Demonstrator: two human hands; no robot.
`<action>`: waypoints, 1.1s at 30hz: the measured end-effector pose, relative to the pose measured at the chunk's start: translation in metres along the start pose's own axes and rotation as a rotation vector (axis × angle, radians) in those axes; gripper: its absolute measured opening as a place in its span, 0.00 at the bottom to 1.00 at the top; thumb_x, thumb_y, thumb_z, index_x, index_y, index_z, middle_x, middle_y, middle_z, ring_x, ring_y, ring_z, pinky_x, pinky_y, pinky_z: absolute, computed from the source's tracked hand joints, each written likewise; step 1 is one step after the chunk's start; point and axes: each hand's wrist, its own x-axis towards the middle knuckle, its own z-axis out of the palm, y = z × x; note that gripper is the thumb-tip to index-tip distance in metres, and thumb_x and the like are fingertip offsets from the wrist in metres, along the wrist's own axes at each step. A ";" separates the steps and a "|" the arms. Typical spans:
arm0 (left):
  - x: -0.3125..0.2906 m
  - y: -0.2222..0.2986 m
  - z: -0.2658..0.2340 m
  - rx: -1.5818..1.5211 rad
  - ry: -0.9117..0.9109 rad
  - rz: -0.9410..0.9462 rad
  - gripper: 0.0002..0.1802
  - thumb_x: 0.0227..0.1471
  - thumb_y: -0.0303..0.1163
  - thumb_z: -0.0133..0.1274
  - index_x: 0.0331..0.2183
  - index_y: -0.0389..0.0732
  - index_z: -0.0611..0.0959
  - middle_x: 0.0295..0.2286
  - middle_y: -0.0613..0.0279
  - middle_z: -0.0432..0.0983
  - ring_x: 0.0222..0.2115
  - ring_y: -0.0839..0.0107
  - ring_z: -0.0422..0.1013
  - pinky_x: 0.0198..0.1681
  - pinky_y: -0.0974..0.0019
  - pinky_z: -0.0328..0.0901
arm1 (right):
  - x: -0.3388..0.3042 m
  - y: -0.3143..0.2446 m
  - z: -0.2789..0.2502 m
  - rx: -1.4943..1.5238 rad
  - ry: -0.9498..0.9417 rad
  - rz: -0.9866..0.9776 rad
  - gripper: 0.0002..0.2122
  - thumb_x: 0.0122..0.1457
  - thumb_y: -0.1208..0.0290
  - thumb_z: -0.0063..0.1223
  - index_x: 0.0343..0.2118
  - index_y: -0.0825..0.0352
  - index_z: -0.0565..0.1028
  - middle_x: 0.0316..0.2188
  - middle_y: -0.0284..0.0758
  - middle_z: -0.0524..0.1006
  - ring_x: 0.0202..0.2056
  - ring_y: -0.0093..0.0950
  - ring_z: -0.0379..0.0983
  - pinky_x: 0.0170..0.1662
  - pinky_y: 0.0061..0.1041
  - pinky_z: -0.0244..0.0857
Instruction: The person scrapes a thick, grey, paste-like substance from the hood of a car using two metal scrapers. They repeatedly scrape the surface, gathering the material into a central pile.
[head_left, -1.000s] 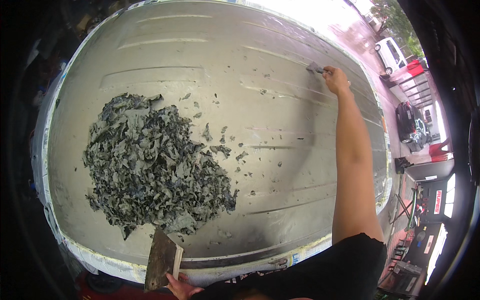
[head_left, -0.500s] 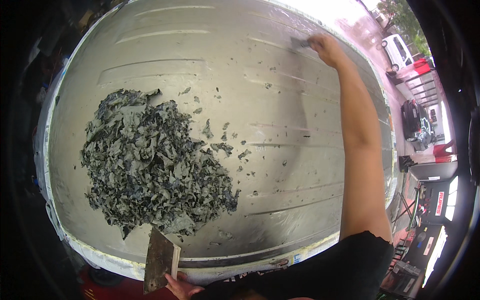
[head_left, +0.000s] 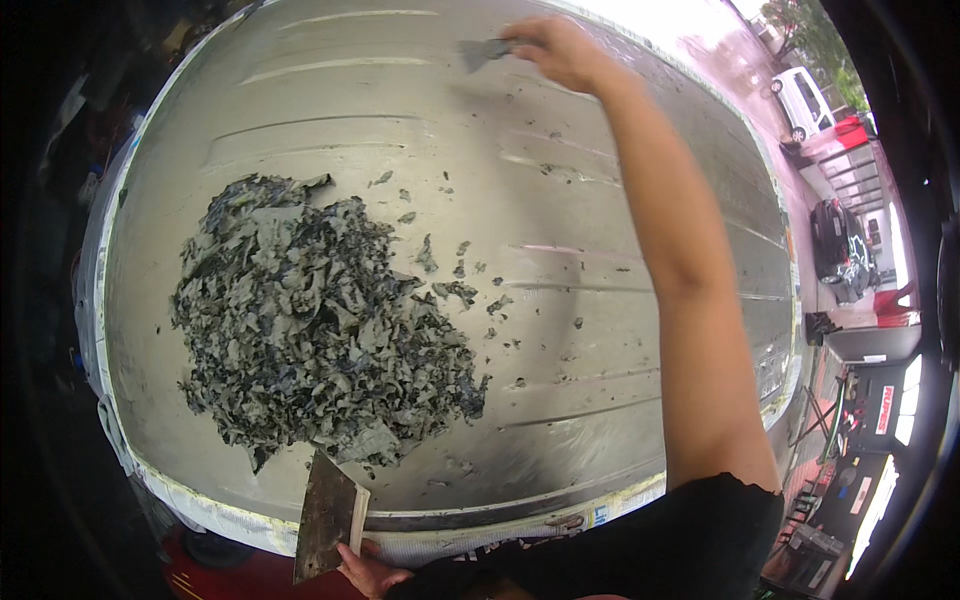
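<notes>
A broad, pale metal vehicle roof [head_left: 465, 210] with raised ribs stretches in front of me. On its left half lies a large heap of curled grey and dark paint flakes [head_left: 320, 330]. My right hand [head_left: 565, 52], arm stretched to the far side, is closed on a scraper [head_left: 485, 52] with a flared grey blade, blurred by motion. At the near edge my left hand [head_left: 370, 575] grips a wide, flat metal scraper plate [head_left: 328, 515], smeared brown with a pale side strip. The plate's far end reaches the heap's near edge.
Loose flakes [head_left: 455, 292] are scattered right of the heap. Masking paper and tape [head_left: 620, 505] line the roof's rim. Beyond it on the right are a white van [head_left: 800, 103], a dark car [head_left: 838, 245] and workshop gear [head_left: 830, 500]. Something red [head_left: 225, 570] shows at lower left.
My right hand has swept the scraper leftward and slightly farther away across the roof. The view has shifted a little; my left hand keeps its hold on the plate by the heap.
</notes>
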 end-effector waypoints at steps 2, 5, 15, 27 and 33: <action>0.000 -0.038 0.021 -0.052 0.039 0.053 0.83 0.22 0.82 0.57 0.66 0.30 0.50 0.29 0.64 0.69 0.30 0.61 0.65 0.46 0.51 0.58 | -0.018 0.026 -0.022 -0.005 -0.048 0.123 0.14 0.64 0.69 0.54 0.52 0.61 0.78 0.46 0.44 0.80 0.51 0.40 0.75 0.55 0.39 0.67; -0.011 -0.042 0.042 -0.086 0.094 -0.011 0.89 0.17 0.86 0.55 0.66 0.26 0.48 0.23 0.67 0.71 0.24 0.67 0.66 0.42 0.52 0.58 | -0.054 0.043 -0.041 -0.092 -0.175 0.288 0.15 0.62 0.74 0.55 0.51 0.63 0.78 0.45 0.43 0.81 0.48 0.39 0.77 0.54 0.35 0.69; 0.019 -0.017 0.040 -0.397 0.220 0.044 0.90 0.17 0.83 0.60 0.67 0.27 0.45 0.29 0.53 0.71 0.22 0.66 0.66 0.26 0.61 0.61 | -0.036 -0.024 -0.010 0.197 -0.200 0.051 0.15 0.62 0.69 0.55 0.52 0.62 0.78 0.46 0.42 0.80 0.47 0.41 0.77 0.53 0.37 0.68; 0.070 0.086 -0.005 -0.281 0.112 0.258 0.86 0.21 0.76 0.67 0.67 0.28 0.46 0.23 0.60 0.73 0.21 0.66 0.67 0.28 0.61 0.63 | -0.111 0.049 -0.041 -0.309 -0.241 0.189 0.15 0.60 0.78 0.55 0.50 0.59 0.78 0.51 0.29 0.76 0.59 0.35 0.63 0.62 0.38 0.62; 0.092 0.108 -0.035 -0.073 0.013 0.418 0.88 0.18 0.69 0.74 0.66 0.26 0.45 0.23 0.61 0.73 0.21 0.66 0.67 0.29 0.61 0.63 | -0.066 0.017 -0.021 -0.278 -0.243 -0.115 0.14 0.61 0.78 0.55 0.49 0.58 0.78 0.52 0.28 0.76 0.58 0.34 0.65 0.60 0.40 0.63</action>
